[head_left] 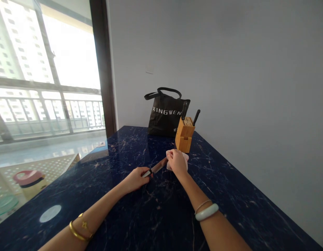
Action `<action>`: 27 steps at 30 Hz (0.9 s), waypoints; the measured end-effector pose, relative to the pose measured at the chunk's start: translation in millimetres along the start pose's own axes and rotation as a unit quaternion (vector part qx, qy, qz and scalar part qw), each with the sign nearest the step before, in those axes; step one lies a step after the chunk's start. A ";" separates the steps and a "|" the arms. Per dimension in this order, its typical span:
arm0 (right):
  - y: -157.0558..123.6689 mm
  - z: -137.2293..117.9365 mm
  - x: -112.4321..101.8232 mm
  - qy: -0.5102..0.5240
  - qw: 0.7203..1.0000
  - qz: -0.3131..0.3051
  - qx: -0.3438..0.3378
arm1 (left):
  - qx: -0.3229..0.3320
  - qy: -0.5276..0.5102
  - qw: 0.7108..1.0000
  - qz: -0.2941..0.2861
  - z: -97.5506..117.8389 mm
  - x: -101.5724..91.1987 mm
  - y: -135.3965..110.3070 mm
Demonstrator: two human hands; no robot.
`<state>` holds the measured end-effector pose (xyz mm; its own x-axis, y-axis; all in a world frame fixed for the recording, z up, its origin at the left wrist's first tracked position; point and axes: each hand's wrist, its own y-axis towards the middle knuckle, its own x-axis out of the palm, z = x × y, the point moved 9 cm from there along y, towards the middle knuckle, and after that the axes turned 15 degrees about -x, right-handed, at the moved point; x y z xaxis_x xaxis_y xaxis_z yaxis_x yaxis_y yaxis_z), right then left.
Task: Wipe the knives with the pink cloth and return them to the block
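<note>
My left hand (137, 179) is closed around the handle of a kitchen knife (159, 165), whose blade points away to the right. At the blade's tip end, my right hand (177, 161) grips a pale pink-white cloth (185, 157). The cloth is bunched under and around the fingers, and it hides the knife's tip. Just beyond the right hand stands a wooden knife block (184, 137) with black-handled tools upright in its slots.
A black tote bag (163, 118) stands behind the block on the dark blue marbled table (156, 216). Left of the table are a perforated cream rack (56, 169) and a pink-lidded container (29, 179). A grey wall (255, 87) runs along the right.
</note>
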<state>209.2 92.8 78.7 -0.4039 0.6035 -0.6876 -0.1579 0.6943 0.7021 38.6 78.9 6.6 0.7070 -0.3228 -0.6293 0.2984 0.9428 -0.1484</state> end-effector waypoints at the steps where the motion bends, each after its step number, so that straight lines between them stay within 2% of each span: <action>1: 0.0 5.8 -2.1 0.001 1.000 0.005 0.013 | -0.005 0.000 1.000 -0.004 -0.6 0.5 -0.2; 6: -3.0 31.6 -5.8 0.034 0.996 0.043 0.068 | -0.010 -0.019 0.999 -0.026 -2.2 2.8 0.7; 12: -6.3 48.0 -9.7 0.071 0.986 0.121 0.092 | -0.001 -0.044 0.997 -0.059 -0.1 6.3 1.0; 15: -7.6 47.4 -11.1 0.086 0.983 0.132 0.091 | -0.009 -0.064 0.995 -0.073 1.5 7.2 -0.9; 22: -7.3 27.8 -9.7 0.058 0.992 0.094 0.064 | -0.025 -0.127 0.987 -0.094 1.9 6.7 -3.2; 27: -9.2 28.1 -14.8 0.082 0.986 0.126 0.077 | -0.041 -0.157 0.981 -0.104 1.4 9.1 -2.8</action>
<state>242.0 88.5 77.2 -0.5557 0.7011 -0.4467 0.0998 0.5897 0.8014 45.1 73.3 2.4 0.8030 -0.5061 -0.3148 0.4131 0.8533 -0.3182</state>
